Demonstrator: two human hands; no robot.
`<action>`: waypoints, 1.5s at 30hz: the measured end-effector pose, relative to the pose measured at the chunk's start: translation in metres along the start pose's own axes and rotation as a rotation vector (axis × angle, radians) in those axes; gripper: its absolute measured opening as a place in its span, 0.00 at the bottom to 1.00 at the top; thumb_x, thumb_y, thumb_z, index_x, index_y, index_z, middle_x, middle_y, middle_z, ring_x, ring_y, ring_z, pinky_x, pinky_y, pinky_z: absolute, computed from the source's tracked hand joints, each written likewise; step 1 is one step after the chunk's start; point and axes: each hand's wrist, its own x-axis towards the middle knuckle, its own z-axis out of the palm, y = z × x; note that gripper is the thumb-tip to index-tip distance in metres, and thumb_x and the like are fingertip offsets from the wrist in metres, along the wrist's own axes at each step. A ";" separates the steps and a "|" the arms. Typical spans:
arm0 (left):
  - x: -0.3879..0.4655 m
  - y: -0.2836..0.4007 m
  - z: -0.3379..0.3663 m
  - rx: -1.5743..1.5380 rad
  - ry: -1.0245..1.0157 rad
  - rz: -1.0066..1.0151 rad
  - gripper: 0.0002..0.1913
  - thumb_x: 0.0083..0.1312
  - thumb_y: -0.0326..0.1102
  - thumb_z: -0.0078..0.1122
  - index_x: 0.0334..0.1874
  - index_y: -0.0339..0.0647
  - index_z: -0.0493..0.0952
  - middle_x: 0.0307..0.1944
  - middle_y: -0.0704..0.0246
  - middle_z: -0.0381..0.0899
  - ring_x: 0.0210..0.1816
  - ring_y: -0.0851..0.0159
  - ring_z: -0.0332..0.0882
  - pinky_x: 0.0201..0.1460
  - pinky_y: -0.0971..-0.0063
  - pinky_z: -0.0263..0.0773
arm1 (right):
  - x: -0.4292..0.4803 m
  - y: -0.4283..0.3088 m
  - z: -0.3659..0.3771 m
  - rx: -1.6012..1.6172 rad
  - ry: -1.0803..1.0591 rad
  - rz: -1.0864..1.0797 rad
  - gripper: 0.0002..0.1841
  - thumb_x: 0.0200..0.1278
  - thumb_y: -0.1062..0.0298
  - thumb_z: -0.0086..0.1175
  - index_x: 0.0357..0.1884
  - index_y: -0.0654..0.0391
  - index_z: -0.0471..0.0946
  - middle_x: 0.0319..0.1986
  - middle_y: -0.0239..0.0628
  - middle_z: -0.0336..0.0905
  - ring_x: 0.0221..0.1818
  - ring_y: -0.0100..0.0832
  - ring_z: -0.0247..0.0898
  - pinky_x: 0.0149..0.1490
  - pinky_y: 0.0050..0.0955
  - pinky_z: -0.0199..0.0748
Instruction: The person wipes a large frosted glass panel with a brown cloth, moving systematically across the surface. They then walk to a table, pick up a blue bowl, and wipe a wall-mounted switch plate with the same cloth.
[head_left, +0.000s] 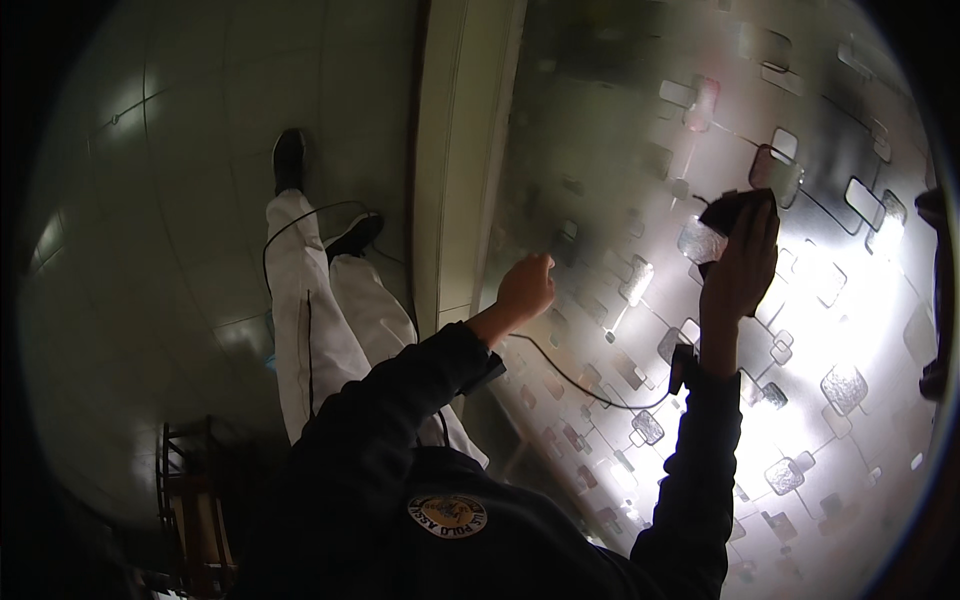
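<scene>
My right hand (742, 259) lies with its fingers extended along a dark cloth (739, 210), over a patterned frosted glass panel (652, 330). Parts of the cloth stick out past the fingers and below the palm. My left hand (527, 286) is curled into a fist near the panel's left side, with nothing visible in it. Rounded rectangles joined by thin lines decorate the glass, and a bright glare covers its right part.
A pale frame (457, 150) borders the glass on the left. A thin black cable (577, 390) loops from a dark device (681, 367) at my right wrist. Another cable (265, 255) runs by my legs on the tiled floor (187, 210). A dark-framed piece of furniture (196, 517) stands lower left.
</scene>
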 end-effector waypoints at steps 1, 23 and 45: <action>-0.001 -0.008 -0.002 -0.008 0.017 0.002 0.13 0.64 0.31 0.52 0.50 0.36 0.75 0.46 0.54 0.78 0.49 0.49 0.77 0.51 0.58 0.73 | 0.008 -0.008 0.006 0.007 0.033 -0.043 0.31 0.55 0.78 0.53 0.66 0.60 0.67 0.69 0.42 0.62 0.69 0.46 0.60 0.65 0.41 0.66; 0.013 -0.037 -0.094 -0.033 0.089 -0.156 0.12 0.67 0.27 0.50 0.51 0.33 0.74 0.50 0.56 0.79 0.53 0.57 0.79 0.55 0.66 0.74 | -0.160 -0.090 0.050 0.326 -0.422 -0.674 0.29 0.60 0.71 0.53 0.66 0.59 0.65 0.61 0.44 0.69 0.57 0.44 0.70 0.58 0.34 0.73; 0.016 -0.031 -0.101 -0.084 0.055 -0.165 0.12 0.65 0.31 0.53 0.50 0.37 0.75 0.47 0.57 0.80 0.50 0.53 0.79 0.53 0.61 0.74 | 0.066 -0.046 0.054 0.023 -0.057 -0.274 0.25 0.61 0.73 0.48 0.63 0.62 0.70 0.68 0.41 0.62 0.67 0.44 0.61 0.66 0.43 0.63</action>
